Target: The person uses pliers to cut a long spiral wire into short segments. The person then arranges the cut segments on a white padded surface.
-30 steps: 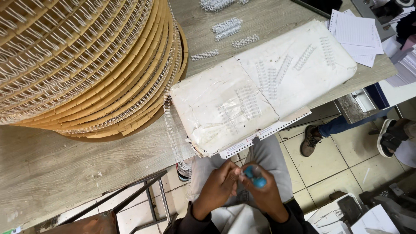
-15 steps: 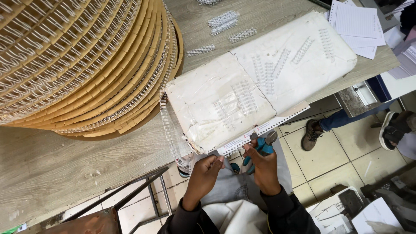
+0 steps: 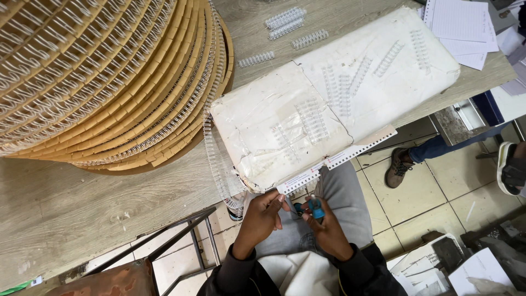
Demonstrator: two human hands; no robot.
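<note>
The blue-handled cutter [image 3: 313, 207] sits in the right hand [image 3: 327, 233], fingers closed tight around it, just under the punched paper strip [image 3: 302, 178]. The left hand [image 3: 262, 218] pinches the strip's end at the white wrapped stack [image 3: 334, 93]. A second ago both hands were low over the lap; now they have come up to the stack's edge. The big wire spool [image 3: 104, 71] stays put.

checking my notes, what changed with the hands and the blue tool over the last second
Both hands rose from the lap to the table edge. The left hand now pinches the punched paper edge under the white bundle; before it was beside the right hand. The right hand keeps hold of the blue tool, now just below that edge. The wire spool, loose coils and bundle stayed put.
</note>
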